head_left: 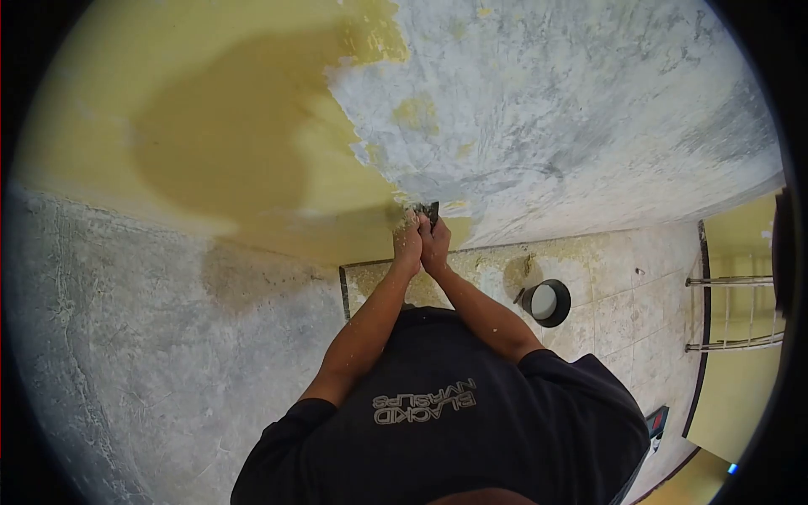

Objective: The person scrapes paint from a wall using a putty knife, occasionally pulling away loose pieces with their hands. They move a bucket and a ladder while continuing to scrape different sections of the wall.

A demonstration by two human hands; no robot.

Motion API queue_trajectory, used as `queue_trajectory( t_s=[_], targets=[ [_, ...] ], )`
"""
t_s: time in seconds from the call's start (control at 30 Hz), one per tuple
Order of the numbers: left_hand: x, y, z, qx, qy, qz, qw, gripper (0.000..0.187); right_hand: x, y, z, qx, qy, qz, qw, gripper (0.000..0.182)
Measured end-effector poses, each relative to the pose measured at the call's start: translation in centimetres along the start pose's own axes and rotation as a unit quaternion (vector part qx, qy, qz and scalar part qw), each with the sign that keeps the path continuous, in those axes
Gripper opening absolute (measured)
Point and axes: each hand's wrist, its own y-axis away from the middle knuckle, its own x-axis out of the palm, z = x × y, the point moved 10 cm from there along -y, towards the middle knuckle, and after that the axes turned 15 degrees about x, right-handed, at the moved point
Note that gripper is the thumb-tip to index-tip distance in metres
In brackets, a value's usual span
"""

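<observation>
My left hand point(407, 242) and my right hand point(436, 242) are pressed together low on the wall in front of me, both closed around a dark scraper point(434, 210). The scraper's blade edge is mostly hidden by my fingers. Bits of pale paint cling to my left hand and forearms. Yellow paint point(236, 109) covers the wall on the left of my hands. To their right the wall is a bare, mottled grey-white surface point(547, 109), with a ragged paint edge between the two and a few yellow patches left on it.
A black bucket point(558, 316) with whitish contents stands on the tiled floor point(614, 295) to my right. Paint flakes litter the floor along the wall base. A grey bare wall point(126, 337) rises on my left. A ladder point(736, 280) is at the far right, beside yellow surfaces.
</observation>
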Motion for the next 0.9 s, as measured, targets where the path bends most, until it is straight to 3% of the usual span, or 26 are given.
queue_trajectory(
  t_s=[0.03,0.1,0.2,0.27,0.4,0.47,0.5,0.53,0.6,0.7,0.77,0.8,0.87,0.9],
  targets=[
    [0.0,-0.1,0.2,0.002,0.001,0.000,1.000,0.025,0.0,-0.2,-0.6,-0.002,-0.001,0.001,1.000,0.031],
    [-1.3,0.2,0.1,0.004,-0.166,-0.015,0.986,0.026,0.2,-0.5,-3.6,0.044,0.031,-0.001,0.999,0.032],
    [0.5,0.6,-1.8,0.009,-0.057,0.013,0.998,0.028,0.3,0.0,-0.3,0.060,0.031,0.019,0.998,0.038],
    [-0.1,0.3,-0.3,-0.005,-0.064,0.043,0.997,0.030,0.6,0.2,-0.8,0.057,0.012,0.041,0.997,0.039],
    [0.9,-0.4,-1.7,0.005,-0.064,0.000,0.998,0.033,0.5,-2.1,-0.6,0.021,0.018,-0.006,1.000,0.036],
    [-0.6,1.1,-0.7,-0.007,-0.070,-0.033,0.997,0.033,0.6,-0.5,0.6,0.015,0.009,0.036,0.999,0.031],
    [-1.0,1.0,-0.1,-0.020,-0.108,-0.015,0.994,0.033,1.1,-0.6,-0.2,0.039,-0.099,0.066,0.992,0.032],
    [-0.4,0.1,-0.4,-0.019,-0.141,0.010,0.990,0.033,1.1,-0.5,-1.0,0.035,-0.103,0.066,0.992,0.032],
    [0.8,0.5,-2.8,0.034,-0.130,-0.008,0.991,0.035,0.6,-0.8,-3.1,0.052,-0.027,0.029,0.998,0.029],
    [0.6,0.5,-1.7,-0.020,-0.035,-0.024,0.999,0.040,0.3,-0.2,0.6,0.042,-0.042,0.021,0.998,0.031],
    [0.4,0.4,-1.5,-0.066,-0.170,0.056,0.982,0.039,0.0,0.2,0.0,0.039,-0.031,0.026,0.998,0.031],
    [-0.5,2.1,-0.7,-0.074,-0.175,0.052,0.980,0.039,-0.3,1.1,-1.8,0.037,0.018,0.018,0.999,0.032],
    [-0.6,0.9,-1.7,-0.028,-0.180,-0.048,0.982,0.037,0.3,-0.6,-1.8,0.022,0.060,-0.009,0.998,0.031],
    [0.2,0.9,-2.2,0.022,-0.088,-0.046,0.995,0.032,0.5,-0.8,-1.8,0.026,0.037,0.006,0.999,0.031]
  ],
)
